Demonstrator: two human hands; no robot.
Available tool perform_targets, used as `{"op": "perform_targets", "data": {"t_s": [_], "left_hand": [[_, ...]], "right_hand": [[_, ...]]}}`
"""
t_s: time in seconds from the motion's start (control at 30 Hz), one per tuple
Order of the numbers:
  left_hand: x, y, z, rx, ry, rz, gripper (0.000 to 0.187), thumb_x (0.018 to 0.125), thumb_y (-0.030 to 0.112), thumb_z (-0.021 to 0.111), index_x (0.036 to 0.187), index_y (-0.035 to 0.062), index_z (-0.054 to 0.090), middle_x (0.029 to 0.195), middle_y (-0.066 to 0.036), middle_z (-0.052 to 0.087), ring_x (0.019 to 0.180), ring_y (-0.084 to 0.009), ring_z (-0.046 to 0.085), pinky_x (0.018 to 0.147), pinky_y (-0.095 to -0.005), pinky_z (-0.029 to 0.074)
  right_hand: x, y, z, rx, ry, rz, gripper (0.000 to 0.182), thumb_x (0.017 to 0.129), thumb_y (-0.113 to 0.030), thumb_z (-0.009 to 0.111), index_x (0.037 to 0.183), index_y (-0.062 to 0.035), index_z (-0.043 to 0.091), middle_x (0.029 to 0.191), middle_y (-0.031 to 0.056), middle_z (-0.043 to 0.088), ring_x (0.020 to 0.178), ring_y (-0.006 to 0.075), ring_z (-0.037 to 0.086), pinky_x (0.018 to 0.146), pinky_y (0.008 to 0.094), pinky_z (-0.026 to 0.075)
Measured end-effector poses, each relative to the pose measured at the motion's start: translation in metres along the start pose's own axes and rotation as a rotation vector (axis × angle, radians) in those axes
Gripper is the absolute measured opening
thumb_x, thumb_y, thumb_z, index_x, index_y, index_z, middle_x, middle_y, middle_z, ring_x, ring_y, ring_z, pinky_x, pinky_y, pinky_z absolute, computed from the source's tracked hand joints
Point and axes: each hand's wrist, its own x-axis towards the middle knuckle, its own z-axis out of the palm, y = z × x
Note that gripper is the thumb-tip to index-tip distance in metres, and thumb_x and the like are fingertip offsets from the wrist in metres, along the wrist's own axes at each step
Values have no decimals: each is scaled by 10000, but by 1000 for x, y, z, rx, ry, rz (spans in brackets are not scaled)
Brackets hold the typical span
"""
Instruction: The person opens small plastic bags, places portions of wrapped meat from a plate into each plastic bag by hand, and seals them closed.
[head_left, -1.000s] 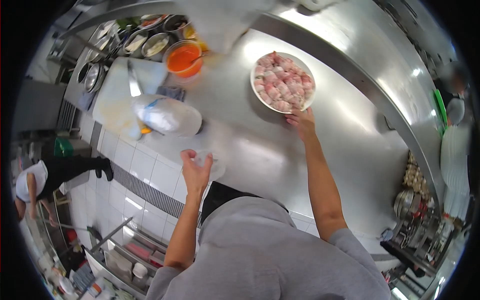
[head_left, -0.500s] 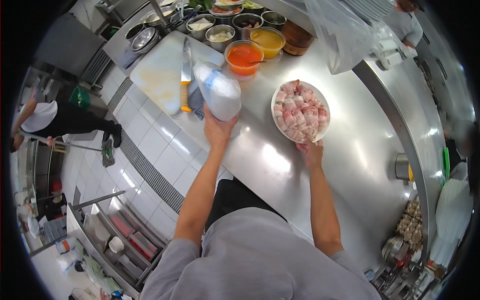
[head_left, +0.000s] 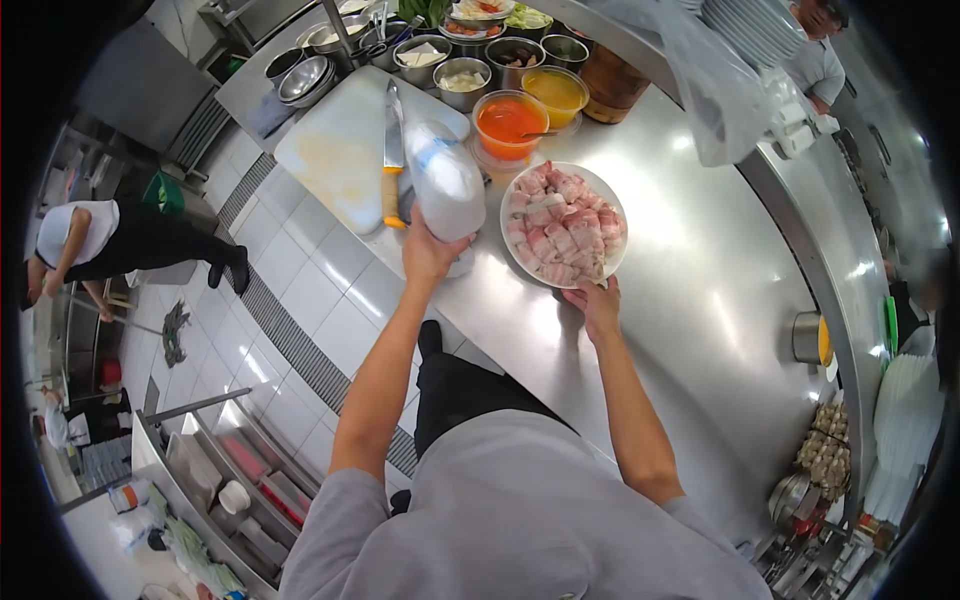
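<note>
My left hand [head_left: 430,252] is wrapped round the lower end of a thick whitish roll of plastic wrap [head_left: 447,185] with blue print, tilted over the counter's near edge. My right hand [head_left: 597,308] grips the near rim of a round white plate [head_left: 623,245]. Rolled pieces of raw pink-and-white meat [head_left: 563,222] are packed across that plate. Just left of the roll, a knife [head_left: 393,150] with a yellow-ended handle lies on a white cutting board [head_left: 330,140]. A dark cloth beside the handle is mostly hidden by the roll.
Tubs of orange sauce [head_left: 511,118] and yellow liquid [head_left: 555,92] stand behind the plate, near several metal bowls [head_left: 462,82]. A plastic bag [head_left: 715,110] hangs from the right shelf. A person with a mop [head_left: 175,335] is on the tiled floor at left.
The plate in my right hand has moved left, closer to the roll. My left hand still holds the roll. The view has shifted slightly, and the mop at left has moved.
</note>
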Motion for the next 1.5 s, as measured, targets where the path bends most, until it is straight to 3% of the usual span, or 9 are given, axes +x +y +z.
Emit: {"op": "perform_targets", "data": {"t_s": [0.47,0.67,0.73,0.93,1.27,1.37,1.4,1.47,1.5], "left_hand": [[12,-13,-44,-29,-251,196,1141,616,234,935,1538,162,267,1415,-180,509,1207,-414,562,974,-469,497],[76,-36,-122,367,-450,181,769,709,130,814,1409,256,521,1412,-161,513,1003,-349,684,814,-447,565],[110,-44,-120,707,-538,612,535,775,100,713,1279,264,640,1445,-154,483,740,-330,702,662,-432,577],[154,-90,-97,707,-635,915,478,761,188,767,1226,253,672,1474,-140,465,753,-322,710,659,-427,579],[196,-59,-106,588,-550,632,624,731,252,841,1310,207,611,1380,-157,544,937,-379,685,827,-454,554],[164,-56,-132,318,-284,428,563,818,319,814,1289,121,578,1211,-110,605,956,-280,657,802,-386,525],[150,-57,-144,233,-271,359,544,858,341,788,1290,99,562,1125,-97,614,931,-236,638,784,-350,513],[99,-8,-170,-57,-356,-224,468,916,289,711,1303,99,529,994,-40,543,889,-142,549,750,-307,477],[82,-23,-177,-226,-379,-251,452,930,290,662,1318,111,511,994,-30,536,856,-127,522,735,-282,463]], "right_hand": [[-24,18,19,13,162,-15,662,918,-56,650,1477,-35,295,1111,210,654,801,246,709,686,317,609],[-59,52,30,-86,411,-75,683,937,-134,660,1499,-20,289,1084,203,670,703,213,683,609,286,565],[-69,63,36,-87,430,-69,671,941,-135,654,1496,-20,295,1050,186,676,692,201,676,599,286,562],[-77,81,39,-145,406,-145,662,946,-137,665,1490,-38,301,969,146,663,702,175,666,602,281,555],[-100,20,49,-674,396,-434,435,917,-94,665,1338,-77,558,906,104,689,705,174,659,661,312,536],[-98,-7,53,-805,357,-550,373,909,-109,667,1277,-93,616,933,99,689,735,191,659,674,322,541],[-95,-15,55,-847,333,-558,356,901,-120,674,1253,-89,629,958,103,683,778,212,662,702,335,543],[-87,-28,61,-892,308,-557,340,894,-132,680,1228,-85,641,984,107,678,822,232,664,730,349,544],[-79,-32,64,-938,301,-592,334,885,-138,688,1211,-80,647,1003,110,667,855,254,658,760,363,541]]}}
